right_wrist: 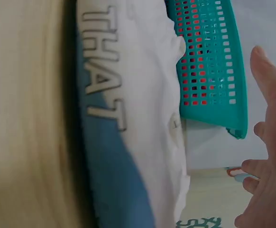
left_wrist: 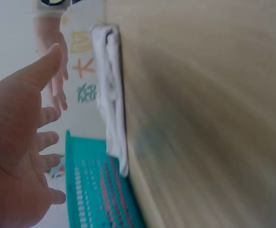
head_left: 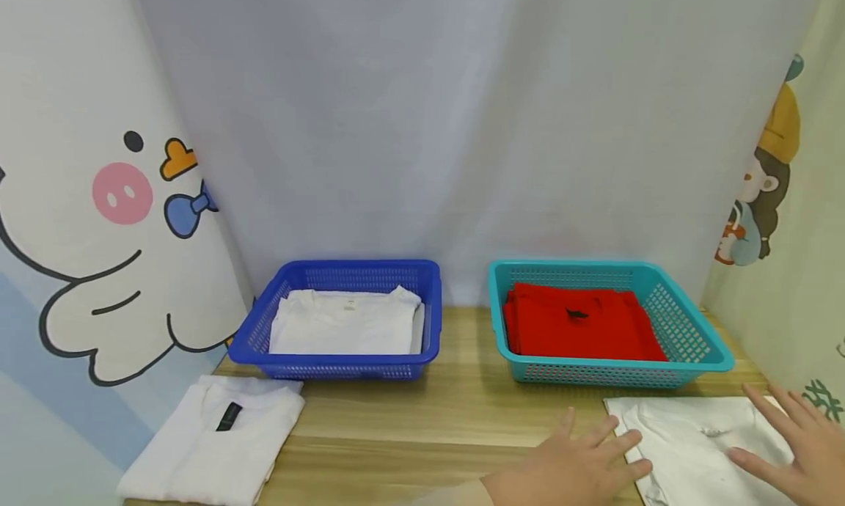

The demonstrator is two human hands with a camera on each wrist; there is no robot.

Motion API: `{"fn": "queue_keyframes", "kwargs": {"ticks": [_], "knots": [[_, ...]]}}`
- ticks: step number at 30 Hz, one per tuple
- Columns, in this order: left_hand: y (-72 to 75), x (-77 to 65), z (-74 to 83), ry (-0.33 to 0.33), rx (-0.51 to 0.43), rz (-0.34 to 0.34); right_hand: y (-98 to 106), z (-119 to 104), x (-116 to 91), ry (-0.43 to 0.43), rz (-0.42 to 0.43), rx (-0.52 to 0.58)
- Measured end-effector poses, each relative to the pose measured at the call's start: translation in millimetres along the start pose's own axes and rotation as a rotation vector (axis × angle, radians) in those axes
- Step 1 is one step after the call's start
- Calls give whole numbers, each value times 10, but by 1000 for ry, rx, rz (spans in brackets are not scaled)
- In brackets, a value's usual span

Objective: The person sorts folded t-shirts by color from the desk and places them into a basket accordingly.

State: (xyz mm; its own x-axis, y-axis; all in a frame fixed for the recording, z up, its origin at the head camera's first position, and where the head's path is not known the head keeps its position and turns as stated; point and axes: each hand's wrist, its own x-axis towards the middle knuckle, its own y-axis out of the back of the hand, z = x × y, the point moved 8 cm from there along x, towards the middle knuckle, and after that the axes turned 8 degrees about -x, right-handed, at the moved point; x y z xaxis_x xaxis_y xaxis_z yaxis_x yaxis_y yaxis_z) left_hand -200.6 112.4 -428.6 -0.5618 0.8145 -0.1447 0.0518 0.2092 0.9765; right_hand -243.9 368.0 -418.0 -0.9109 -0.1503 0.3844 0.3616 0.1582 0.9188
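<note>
Shirt point(head_left: 689, 458), folded, white, near right edge of tabletop point(head_left: 396, 425) — between left hand point(head_left: 571, 466) and right hand point(head_left: 802, 444), both spread wide. Behind — teal basket point(head_left: 607, 376).

Near my right hand point(head_left: 795, 447), I see a white shirt point(head_left: 686, 447) whose side shows a blue patch and dark-outlined lettering, "THAT". Over on my left is another white shirt point(head_left: 178, 447), with a black label point(head_left: 229, 416). My turquoise basket point(head_left: 607, 375) has a lattice of small holes and holds red cloth point(head_left: 568, 337) with a black mark; the deep blue basket point(head_left: 337, 369), also latticed, holds white clothes point(head_left: 343, 334). My counter point(head_left: 409, 414) is yellowish-brown with streaky wood grain. The back curtain point(head_left: 396, 125) is plain pale grey; the left curtain point(head_left: 59, 220) bears a black-outlined white cartoon with a pink spot, orange beak and blue bow.
</note>
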Motion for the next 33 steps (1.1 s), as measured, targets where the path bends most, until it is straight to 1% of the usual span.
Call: {"fn": "queue_keyframes", "kwargs": {"ticks": [2, 5, 8, 12, 14, 16, 19, 21, 23, 25, 29, 31, 33], "knots": [[-85, 105, 112, -33, -24, -26, -136, 152, -77, -46, -57, -8], [-179, 272, 220, -59, -71, -51, -318, 314, -154, -73, -112, 25], [-245, 461, 275, -55, -95, -66, -475, 417, -174, -79, -181, 6], [-359, 682, 316, -41, -118, -122, -670, 503, -170, -106, -325, -94], [-432, 753, 335, -34, -154, -165, -747, 527, -185, -120, -382, -136], [-494, 798, 351, -27, -192, -198, -809, 543, -208, -143, -429, -146], [-547, 824, 372, -17, -250, -228, -872, 558, -250, -165, -454, -98], [-555, 823, 376, -3, -263, -239, -902, 551, -272, -179, -452, -71], [-553, 812, 373, 14, -278, -253, -910, 530, -285, -173, -432, -39], [-545, 794, 358, 29, -281, -264, -917, 501, -287, -169, -425, -43], [-526, 737, 317, 37, -286, -289, -926, 422, -293, -183, -432, -52], [-521, 698, 291, 40, -291, -293, -924, 365, -293, -194, -441, -52], [-506, 644, 259, 34, -308, -286, -932, 310, -296, -214, -476, -47]]}}
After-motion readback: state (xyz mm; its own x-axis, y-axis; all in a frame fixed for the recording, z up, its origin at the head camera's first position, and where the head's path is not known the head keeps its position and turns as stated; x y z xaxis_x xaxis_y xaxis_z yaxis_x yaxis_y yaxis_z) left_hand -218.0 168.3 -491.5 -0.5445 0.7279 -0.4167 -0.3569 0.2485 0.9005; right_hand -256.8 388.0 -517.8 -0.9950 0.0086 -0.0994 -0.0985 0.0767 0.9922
